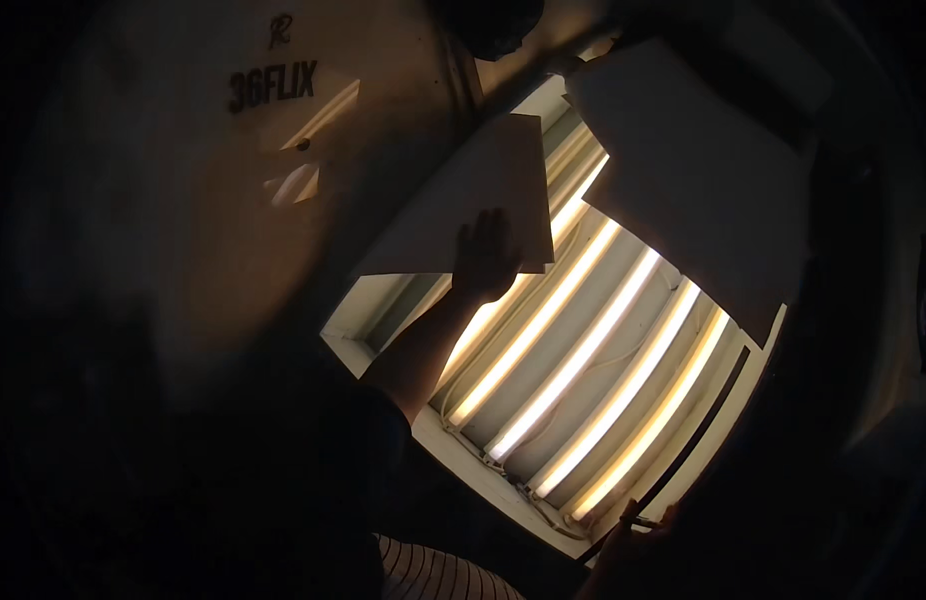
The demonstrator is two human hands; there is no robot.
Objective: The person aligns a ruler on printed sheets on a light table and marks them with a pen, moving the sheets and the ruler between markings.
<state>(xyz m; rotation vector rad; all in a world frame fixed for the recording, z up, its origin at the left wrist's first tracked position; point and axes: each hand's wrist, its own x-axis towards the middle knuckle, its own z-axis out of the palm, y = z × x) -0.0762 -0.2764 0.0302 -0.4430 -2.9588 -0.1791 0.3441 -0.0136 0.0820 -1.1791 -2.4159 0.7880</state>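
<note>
A box of lit tube lamps (573, 345) glows in the middle, its pale frame (473, 478) set at a slant. Against a flat, stiff-looking sheet (423, 225) on the box's upper left part lies my left hand (488, 255), fingers apart and dark against the light. At the lower right corner, my right hand (633, 545) closes around the near end of a long, thin dark strip (695, 450), which runs along the box's right side. Shadow hides much of the right hand's fingers. A second, larger sheet (698, 180) covers the upper right of the lamps.
To the upper left stands a brownish panel (223, 240) with dark lettering and bright reflections. A rounded dark shape (493, 25) shows at the top edge. Striped cloth (438, 572) is visible at the bottom. Thin wires (558, 515) run by the tube ends. Deep shadow surrounds the box.
</note>
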